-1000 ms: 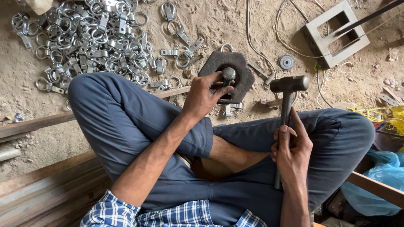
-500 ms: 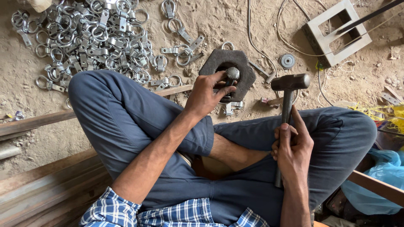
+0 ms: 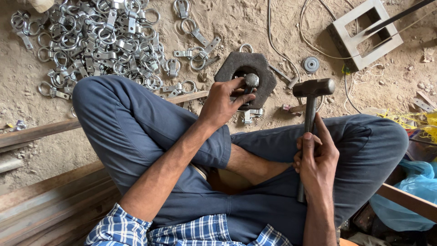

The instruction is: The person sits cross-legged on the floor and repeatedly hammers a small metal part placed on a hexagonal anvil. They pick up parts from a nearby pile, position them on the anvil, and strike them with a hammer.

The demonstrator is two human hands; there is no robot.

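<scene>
Sitting cross-legged on the sandy floor (image 3: 36, 95), the person is seen from above with both hands at work. A small round-headed metal piece (image 3: 251, 80) is pinched between the fingers (image 3: 240, 84) of the left hand (image 3: 223, 102), which are closed narrowly on it, and it is held upright over the hole of a dark hexagonal block (image 3: 266, 73) lying on the floor just ahead of the knees. The hammer (image 3: 313, 87) is gripped by the right hand (image 3: 316, 157), whose fingers are wrapped around the lower handle; its head is raised and stands beside the block, apart from it.

Compared with a second ago, little has shifted: the left hand is kept on the piece at the block, and the hammer is kept upright in nearly the same spot, not lowered. It may be judged that the piece is still being seated and that no blow is under way.

A large heap of ring-and-plate fittings (image 3: 95, 41) is spread on the floor at the upper left, well apart from the block. A small round disc (image 3: 311, 64) and a square metal frame (image 3: 364, 29) are seen further right.
</scene>
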